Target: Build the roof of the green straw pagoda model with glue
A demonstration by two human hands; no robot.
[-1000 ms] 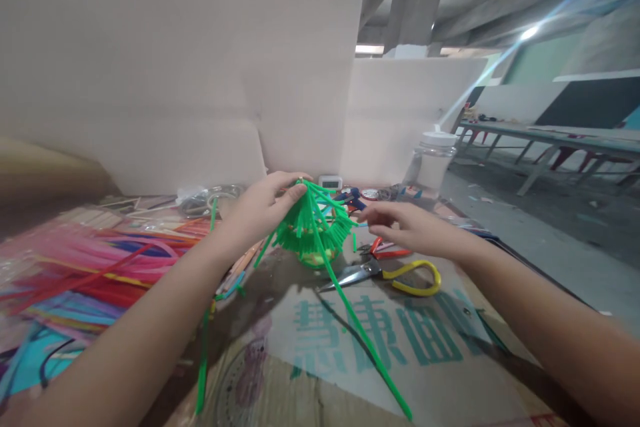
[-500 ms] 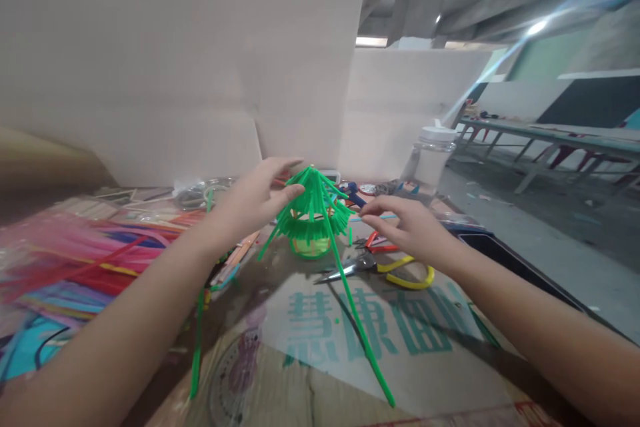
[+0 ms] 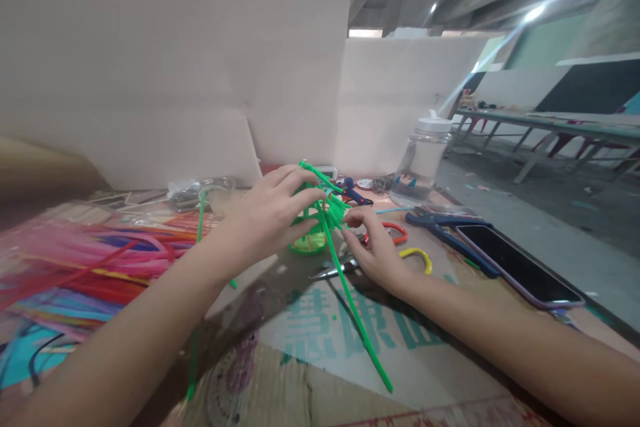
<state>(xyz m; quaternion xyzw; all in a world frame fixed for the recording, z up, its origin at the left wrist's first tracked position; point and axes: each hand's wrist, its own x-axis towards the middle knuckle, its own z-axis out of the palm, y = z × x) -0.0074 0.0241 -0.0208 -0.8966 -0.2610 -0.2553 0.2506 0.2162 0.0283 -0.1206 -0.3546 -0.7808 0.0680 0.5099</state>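
Note:
A green pipe-cleaner structure (image 3: 336,208) with a cone-shaped top and a round base stands at the middle of the table. My left hand (image 3: 285,207) lies against its left and front side, fingers curved over the strands and hiding much of it. At the right edge of the fringe, the thumb and fingertips of my right hand (image 3: 370,247) are closed on the strand ends. One long green pipe cleaner (image 3: 353,303) slants from the structure toward the front. Yellow-handled pliers (image 3: 417,255) lie partly under my right hand, with red-handled scissors (image 3: 397,232) behind.
Colourful pipe cleaners (image 3: 95,267) are heaped at the left. On the right lie a phone (image 3: 517,265) and blue-handled pliers (image 3: 445,221). A clear water bottle (image 3: 421,160) stands at the back before white boards (image 3: 175,67).
My left hand has moved down and right over the structure's front. My right hand has moved left from beside the structure and closed at its fringe. The view has shifted slightly.

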